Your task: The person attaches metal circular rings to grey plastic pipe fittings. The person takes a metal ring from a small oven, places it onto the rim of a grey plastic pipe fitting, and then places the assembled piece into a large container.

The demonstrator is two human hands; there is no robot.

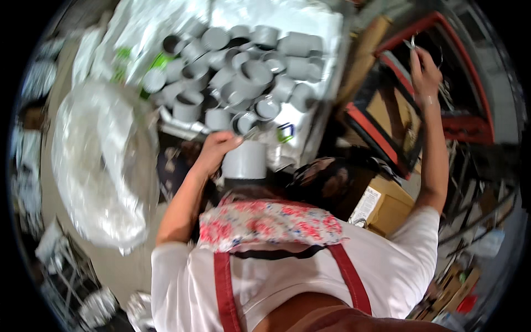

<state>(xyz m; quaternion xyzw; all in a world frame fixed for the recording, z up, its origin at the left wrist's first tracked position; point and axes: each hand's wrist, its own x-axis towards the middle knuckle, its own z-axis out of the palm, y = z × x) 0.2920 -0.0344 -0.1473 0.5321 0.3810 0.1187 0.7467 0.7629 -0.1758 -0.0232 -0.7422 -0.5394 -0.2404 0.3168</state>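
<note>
My left hand (217, 150) is closed at the upper left rim of a grey plastic pipe fitting (244, 161), which is upright close to my body. A small shiny strip (251, 133) shows by its fingertips; I cannot make out what it is. Far out to the right, my right hand (426, 74) is closed around a small silvery metal tool (411, 43), its exact kind too blurred to name. Ahead of my left hand, several more grey pipe fittings (253, 77) lie heaped on white plastic sheeting (326, 33), some on their sides, some with open ends up.
A big clear plastic bag (102, 166) bulges at the left. Below my right hand are a red-and-black frame (381, 138) and a red-edged bin (470, 127). An opened cardboard box (390, 207) sits by my right side, and a wooden strip (362, 58) runs beside the sheeting.
</note>
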